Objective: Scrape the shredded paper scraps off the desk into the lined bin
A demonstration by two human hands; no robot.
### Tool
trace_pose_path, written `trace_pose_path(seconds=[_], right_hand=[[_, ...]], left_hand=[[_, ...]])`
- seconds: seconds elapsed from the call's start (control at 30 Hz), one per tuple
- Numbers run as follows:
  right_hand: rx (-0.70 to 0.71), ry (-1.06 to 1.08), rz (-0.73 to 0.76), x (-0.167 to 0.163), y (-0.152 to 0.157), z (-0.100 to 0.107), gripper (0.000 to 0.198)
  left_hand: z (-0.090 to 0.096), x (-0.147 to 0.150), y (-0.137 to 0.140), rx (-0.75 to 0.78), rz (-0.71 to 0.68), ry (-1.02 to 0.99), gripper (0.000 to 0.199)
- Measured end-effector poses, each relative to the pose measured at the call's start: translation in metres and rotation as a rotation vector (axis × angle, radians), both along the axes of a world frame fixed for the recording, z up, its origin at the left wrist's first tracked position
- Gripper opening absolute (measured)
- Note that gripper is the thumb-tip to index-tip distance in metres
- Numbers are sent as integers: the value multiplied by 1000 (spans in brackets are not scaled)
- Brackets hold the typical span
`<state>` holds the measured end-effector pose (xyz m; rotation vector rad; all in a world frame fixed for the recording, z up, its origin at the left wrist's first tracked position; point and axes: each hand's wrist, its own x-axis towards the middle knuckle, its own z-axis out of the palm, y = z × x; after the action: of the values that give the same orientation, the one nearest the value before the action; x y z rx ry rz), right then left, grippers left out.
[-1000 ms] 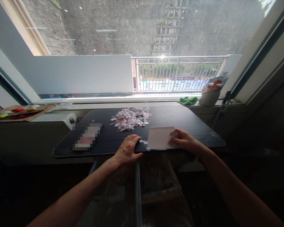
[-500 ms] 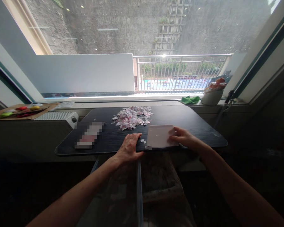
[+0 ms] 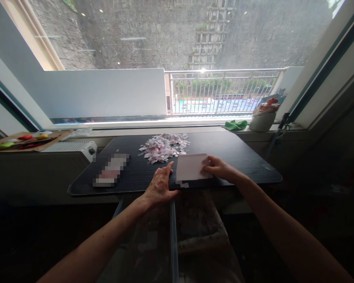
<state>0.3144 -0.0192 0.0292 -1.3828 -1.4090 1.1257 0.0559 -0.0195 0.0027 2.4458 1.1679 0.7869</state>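
Observation:
My right hand [image 3: 221, 168] pinches the right side of a pale pinkish, thin rectangular board [image 3: 191, 167]. The board has rounded corners and a small dark spot near its upper left corner. Small white paper scraps [image 3: 183, 184] lie at its lower edge, by the front of the black table [image 3: 221, 145]. My left hand [image 3: 161, 182] rests at the table's front edge, left of the board, fingers stretched and thumb apart, holding nothing. Beyond both hands sits a pile of torn, pinkish-white paper pieces [image 3: 163, 147].
A blurred-out flat item [image 3: 111, 171] lies on the table's left. Below the front edge is a clear-walled bin [image 3: 173, 239]. A radiator [image 3: 73, 147] and cardboard with colourful items [image 3: 23, 143] are at left. The sill holds a green cloth [image 3: 235, 125] and white pot [image 3: 262, 121].
My right hand has slid the board left, closer to my left hand, and the loose scraps near it are now partly covered. My left fingers have shifted slightly; the pile looks unchanged.

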Motion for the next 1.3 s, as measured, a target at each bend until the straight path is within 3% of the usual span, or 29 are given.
trace_pose_path(seconds=[0.43, 0.63, 1.0, 1.1, 1.3], right_hand=[[-25, 0, 16, 9, -28, 12, 29], [36, -42, -39, 13, -27, 5, 27], [74, -73, 2, 17, -33, 4, 27], [67, -60, 50, 17, -32, 4, 28], [57, -18, -12, 15, -31, 10, 31]], left_hand=[[0, 1, 2, -38, 5, 28, 95], [0, 0, 1, -22, -4, 20, 92], [1, -1, 3, 5, -19, 27, 86], [4, -3, 5, -26, -58, 19, 80], [17, -13, 13, -76, -80, 30, 50]])
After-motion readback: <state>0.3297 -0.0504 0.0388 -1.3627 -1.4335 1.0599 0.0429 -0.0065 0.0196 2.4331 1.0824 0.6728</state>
